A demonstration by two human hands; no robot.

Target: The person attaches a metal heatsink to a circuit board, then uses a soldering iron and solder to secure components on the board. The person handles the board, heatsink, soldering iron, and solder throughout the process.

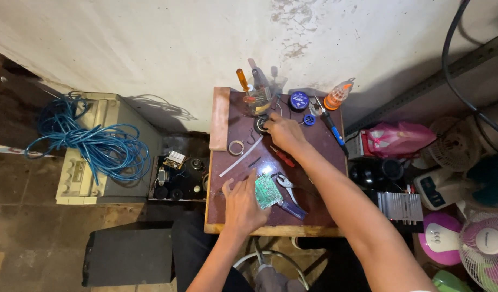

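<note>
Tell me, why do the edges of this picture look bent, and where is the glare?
Head view: the wide lens bows the wall line and stretches the right forearm; a bright glare spot sits on the glossy table beside the green circuit board near the left hand; the right hand is slightly soft; the blue cable coil casts thin shadows on the wall; the floor is dim.

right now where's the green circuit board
In the head view the green circuit board lies on the small wooden table near its front edge, just right of the left hand, whose fingertips touch it, with pliers beside it on the right.
</note>
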